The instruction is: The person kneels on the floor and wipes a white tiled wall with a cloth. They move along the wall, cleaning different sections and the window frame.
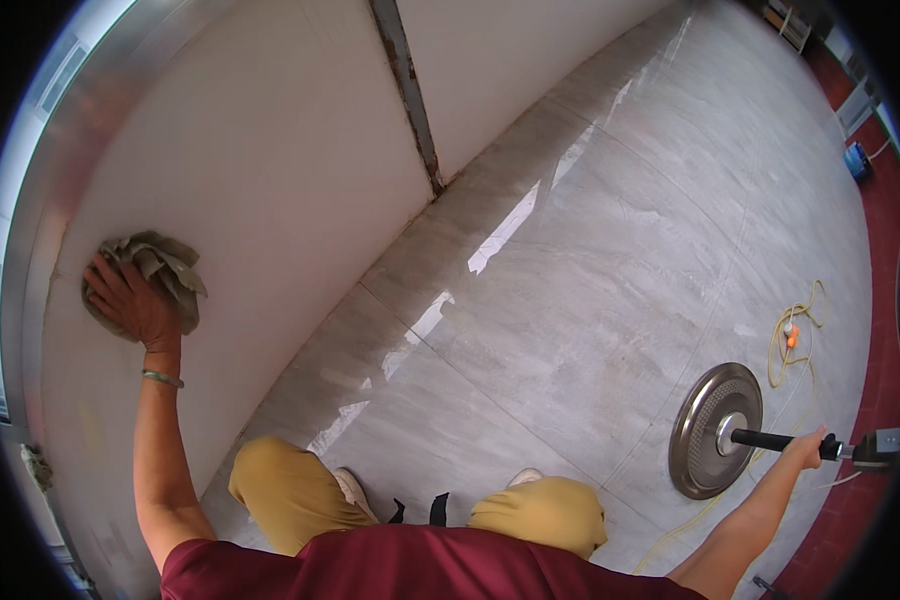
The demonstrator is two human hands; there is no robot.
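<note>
Cloth (175, 262), drab and bunched into folds, sat flat against the white wall (270, 180), and the left hand (135, 300) explained why it did not drop: palm and spread fingers pressed it to the upright face rather than pinching it. Folds puffed out past the fingers, so it was probably soft and loosely gathered. Well away from the wall, the right hand (806, 453) looked closed around the pole of a metal stand (695, 445), near the upper end of its black section, perhaps for steadiness while the other arm reached out. Its broad round base, resting on the grey floor (570, 380), seemed made to keep that pole upright. Between wall and stand, the tan trousers (290, 490) showed knees bent and set apart, which suggested a low seat, though I could not see one. Broken pale strips (505, 230) ran along the floor beside the wall's foot. Farther from the wall, near the base, lay a loosely looped yellow cord (773, 365) with an orange piece (792, 338) among its loops.
</note>
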